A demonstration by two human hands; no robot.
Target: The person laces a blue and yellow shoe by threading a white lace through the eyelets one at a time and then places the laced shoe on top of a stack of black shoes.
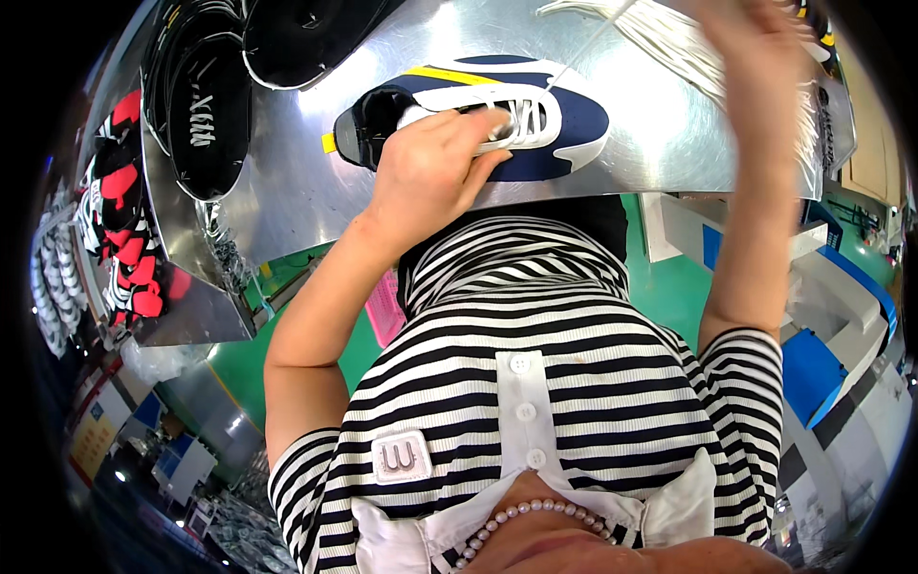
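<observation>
Left hand at laces in navy shoe

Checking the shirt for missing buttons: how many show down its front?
3: the near button by the collar, the middle button, and the far button, farthest from the collar. Others may be hidden.

The shoe is navy, white, yellow (heel apparently grey).
</observation>
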